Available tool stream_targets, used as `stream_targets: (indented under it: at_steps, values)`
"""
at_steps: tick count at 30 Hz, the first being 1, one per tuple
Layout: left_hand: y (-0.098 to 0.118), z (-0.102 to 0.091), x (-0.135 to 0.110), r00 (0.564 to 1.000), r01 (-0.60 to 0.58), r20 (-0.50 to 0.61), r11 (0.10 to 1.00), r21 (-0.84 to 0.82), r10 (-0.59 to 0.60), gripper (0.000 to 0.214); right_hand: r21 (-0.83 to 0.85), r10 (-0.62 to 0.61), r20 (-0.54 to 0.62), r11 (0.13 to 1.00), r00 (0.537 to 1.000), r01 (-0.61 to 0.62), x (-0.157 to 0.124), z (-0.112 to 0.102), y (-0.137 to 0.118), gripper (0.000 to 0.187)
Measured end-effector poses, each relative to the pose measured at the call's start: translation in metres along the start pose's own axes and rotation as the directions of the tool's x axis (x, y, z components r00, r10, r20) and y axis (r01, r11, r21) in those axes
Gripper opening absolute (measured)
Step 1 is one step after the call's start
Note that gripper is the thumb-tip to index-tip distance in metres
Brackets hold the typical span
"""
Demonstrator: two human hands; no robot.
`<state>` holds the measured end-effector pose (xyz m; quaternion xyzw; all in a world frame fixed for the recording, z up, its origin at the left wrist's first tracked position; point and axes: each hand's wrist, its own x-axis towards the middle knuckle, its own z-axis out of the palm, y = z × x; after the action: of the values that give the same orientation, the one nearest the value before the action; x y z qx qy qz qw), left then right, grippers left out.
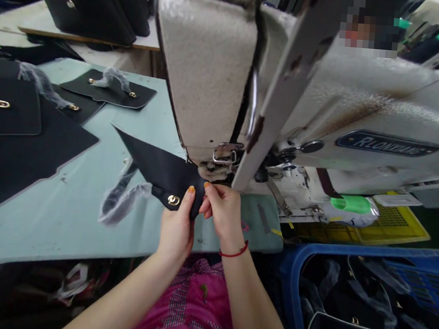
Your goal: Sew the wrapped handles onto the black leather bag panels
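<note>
A black leather bag panel (155, 162) lies under the head of a sewing machine (207, 72), its far corner lifted off the table. It carries a gold turn-lock clasp (173, 200), and a handle wrapped in clear plastic (121, 205) extends from beneath it. My left hand (178, 232) grips the panel's near edge beside the clasp, thumb on top. Just to the right, my right hand (225, 213) pinches the same panel's edge, close to the presser foot. The needle and the exact stitching spot are hidden behind the machine head and my fingers.
More black bag panels (111, 87) with gold fittings lie on the pale green table (81, 224) at left. A finished black bag (88, 2) stands behind. To the lower right is a blue basket (293, 287) holding panels, with a yellow crate (400, 224) beyond.
</note>
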<state>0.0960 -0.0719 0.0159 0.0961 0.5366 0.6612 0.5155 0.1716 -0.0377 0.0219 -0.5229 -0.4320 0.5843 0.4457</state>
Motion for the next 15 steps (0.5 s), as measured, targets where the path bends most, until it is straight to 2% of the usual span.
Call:
stream_targets:
  at_steps: [4, 9, 12, 14, 15]
  values:
    - [-0.016, 0.013, -0.02, 0.999, -0.005, -0.037, 0.991, -0.136, -0.001, 0.033, -0.11, -0.024, 0.091, 0.993, 0.996, 0.034, 0.005, -0.017, -0.005, 0.042]
    - [-0.033, 0.023, -0.026, 1.0, -0.016, 0.02, 0.992, -0.126, 0.019, 0.031, -0.269, -0.101, 0.104, 0.955, 0.989, 0.126, 0.002, -0.026, -0.015, 0.048]
    - [-0.038, 0.01, -0.031, 0.993, 0.037, 0.107, 0.998, 0.043, -0.042, 0.034, -0.33, -0.112, 0.085, 0.935, 0.99, 0.134, -0.01, -0.036, -0.012, 0.04]
    - [-0.032, -0.013, -0.04, 0.97, 0.119, 0.178, 0.964, 0.238, -0.163, 0.035, -0.386, -0.111, 0.06, 0.914, 0.992, 0.126, -0.023, -0.048, -0.003, 0.034]
    - [-0.024, -0.028, -0.045, 0.945, 0.152, 0.224, 0.928, 0.341, -0.237, 0.033, -0.43, -0.123, 0.044, 0.893, 0.991, 0.13, -0.03, -0.056, 0.005, 0.032]
